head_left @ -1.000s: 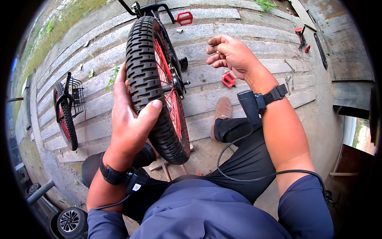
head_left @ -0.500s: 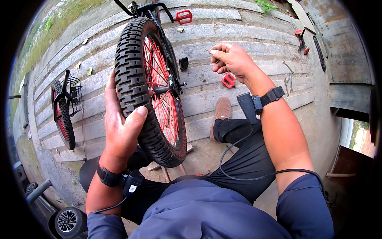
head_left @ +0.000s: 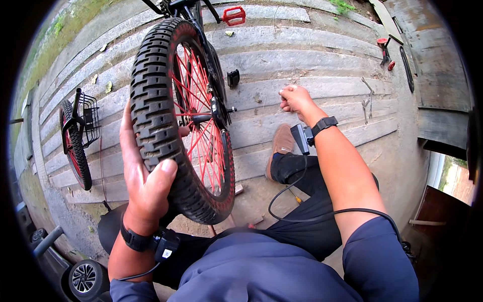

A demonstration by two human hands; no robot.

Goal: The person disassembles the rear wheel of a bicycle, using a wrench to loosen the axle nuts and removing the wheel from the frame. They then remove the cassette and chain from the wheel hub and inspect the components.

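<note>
A bicycle wheel with a knobby black tyre (head_left: 158,95) and red spokes (head_left: 204,146) stands in front of me, joined to a black frame (head_left: 214,65). My left hand (head_left: 146,189) is wrapped round the tyre's near left side, thumb on the tread. To the right, my right hand (head_left: 299,102) hovers over the slabs with its fingers pinched together; whatever they hold, if anything, is hidden. A bolt end (head_left: 232,109) pokes out beside the wheel's hub. Above it lies a black block-shaped part (head_left: 233,78). One red pedal (head_left: 234,15) sits on the crank at the top.
At the left, a second wheel (head_left: 75,158) lies with its fork and a black wire basket (head_left: 89,118). Wrenches (head_left: 368,103) rest on the slabs at the right, with a red-and-black part (head_left: 386,54) beyond. My brown shoe (head_left: 283,143) is planted right of the wheel.
My right hand has moved a little right and nearer, over where a loose red pedal showed. The tyre and my left hand have shifted slightly left in view.
</note>
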